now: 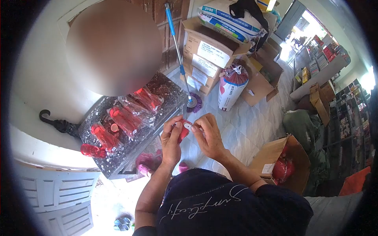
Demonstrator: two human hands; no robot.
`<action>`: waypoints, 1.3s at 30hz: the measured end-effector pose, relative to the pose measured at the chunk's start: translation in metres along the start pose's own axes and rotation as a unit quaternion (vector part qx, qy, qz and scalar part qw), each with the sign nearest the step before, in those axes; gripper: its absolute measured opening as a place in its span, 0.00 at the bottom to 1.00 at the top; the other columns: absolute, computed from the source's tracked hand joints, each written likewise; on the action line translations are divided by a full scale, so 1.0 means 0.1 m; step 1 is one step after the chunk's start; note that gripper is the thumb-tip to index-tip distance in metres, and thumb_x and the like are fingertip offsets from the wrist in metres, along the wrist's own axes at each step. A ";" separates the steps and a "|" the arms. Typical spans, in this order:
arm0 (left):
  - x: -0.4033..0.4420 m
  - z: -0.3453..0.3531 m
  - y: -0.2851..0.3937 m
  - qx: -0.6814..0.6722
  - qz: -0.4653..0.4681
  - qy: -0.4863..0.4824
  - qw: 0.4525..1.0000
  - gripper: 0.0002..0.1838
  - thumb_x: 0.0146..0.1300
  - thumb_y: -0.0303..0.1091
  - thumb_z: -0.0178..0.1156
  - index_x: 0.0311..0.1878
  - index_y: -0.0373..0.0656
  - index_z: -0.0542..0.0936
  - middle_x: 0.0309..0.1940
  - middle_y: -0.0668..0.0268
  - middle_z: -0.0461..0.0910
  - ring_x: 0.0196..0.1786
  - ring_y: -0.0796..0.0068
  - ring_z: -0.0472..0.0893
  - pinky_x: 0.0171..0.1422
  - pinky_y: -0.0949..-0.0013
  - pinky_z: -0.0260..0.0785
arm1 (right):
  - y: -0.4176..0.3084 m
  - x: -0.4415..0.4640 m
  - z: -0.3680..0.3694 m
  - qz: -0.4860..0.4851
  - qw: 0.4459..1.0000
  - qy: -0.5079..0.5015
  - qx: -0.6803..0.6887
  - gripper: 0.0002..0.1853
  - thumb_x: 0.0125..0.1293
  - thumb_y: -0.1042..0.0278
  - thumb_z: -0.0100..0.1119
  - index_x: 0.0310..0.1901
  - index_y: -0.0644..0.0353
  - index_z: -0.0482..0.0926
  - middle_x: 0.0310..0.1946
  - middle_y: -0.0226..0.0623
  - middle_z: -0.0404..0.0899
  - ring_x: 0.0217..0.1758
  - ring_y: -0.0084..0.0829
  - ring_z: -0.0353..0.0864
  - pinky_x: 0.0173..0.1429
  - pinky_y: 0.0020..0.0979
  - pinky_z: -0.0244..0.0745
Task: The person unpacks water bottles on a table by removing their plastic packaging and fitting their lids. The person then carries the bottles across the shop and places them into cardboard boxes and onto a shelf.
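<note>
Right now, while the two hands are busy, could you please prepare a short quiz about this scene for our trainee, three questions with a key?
1. True or false: the left hand and the right hand both touch the small red and white piece.

2. Multiple choice: what colour is the mop head on the floor?
A) Yellow
B) Purple
C) Green

3. Fill the gap: low at the right of the picture, an open carton holds something coloured ____.

Key:
1. True
2. B
3. Red
</note>
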State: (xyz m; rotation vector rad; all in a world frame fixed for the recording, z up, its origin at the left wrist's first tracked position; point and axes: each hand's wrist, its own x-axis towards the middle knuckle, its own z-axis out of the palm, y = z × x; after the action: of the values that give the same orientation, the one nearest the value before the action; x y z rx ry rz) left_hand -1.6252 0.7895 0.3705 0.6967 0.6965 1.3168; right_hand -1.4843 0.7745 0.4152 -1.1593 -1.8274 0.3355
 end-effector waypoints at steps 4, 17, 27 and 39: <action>-0.01 0.01 -0.03 0.054 0.036 0.010 0.998 0.11 0.70 0.34 0.56 0.53 0.45 0.80 0.48 0.69 0.73 0.47 0.81 0.74 0.51 0.77 0.68 | 0.00 0.02 -0.03 -0.022 0.999 0.000 -0.024 0.04 0.65 0.74 0.56 0.37 0.63 0.71 0.33 0.40 0.69 0.38 0.38 0.68 0.42 0.36 0.65; 0.01 0.00 -0.04 0.125 0.106 0.013 0.986 0.13 0.59 0.26 0.64 0.48 0.44 0.82 0.46 0.69 0.73 0.46 0.80 0.72 0.53 0.75 0.64 | -0.07 -0.01 0.05 0.041 0.996 0.038 0.063 0.06 0.63 0.78 0.59 0.40 0.65 0.74 0.35 0.41 0.74 0.38 0.37 0.75 0.39 0.32 0.72; 0.01 -0.02 -0.01 0.122 0.139 0.049 0.982 0.13 0.58 0.22 0.63 0.47 0.41 0.82 0.46 0.67 0.70 0.48 0.78 0.75 0.54 0.74 0.68 | 0.02 0.03 0.12 -0.034 0.999 0.014 -0.015 0.08 0.62 0.80 0.58 0.43 0.65 0.74 0.35 0.44 0.74 0.38 0.42 0.73 0.42 0.37 0.70; 0.02 -0.03 0.13 -0.036 -0.019 0.059 0.997 0.12 0.60 0.23 0.59 0.48 0.39 0.80 0.43 0.66 0.77 0.47 0.76 0.79 0.55 0.75 0.70 | 0.02 0.09 0.24 -0.029 0.999 0.002 -0.018 0.07 0.64 0.81 0.53 0.43 0.65 0.68 0.36 0.47 0.69 0.39 0.45 0.69 0.43 0.39 0.66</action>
State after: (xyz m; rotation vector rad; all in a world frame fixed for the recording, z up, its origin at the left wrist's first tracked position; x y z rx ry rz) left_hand -1.6348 0.7932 0.3790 0.5496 0.7496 1.3499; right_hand -1.5032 0.7887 0.4061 -1.1296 -1.8657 0.2672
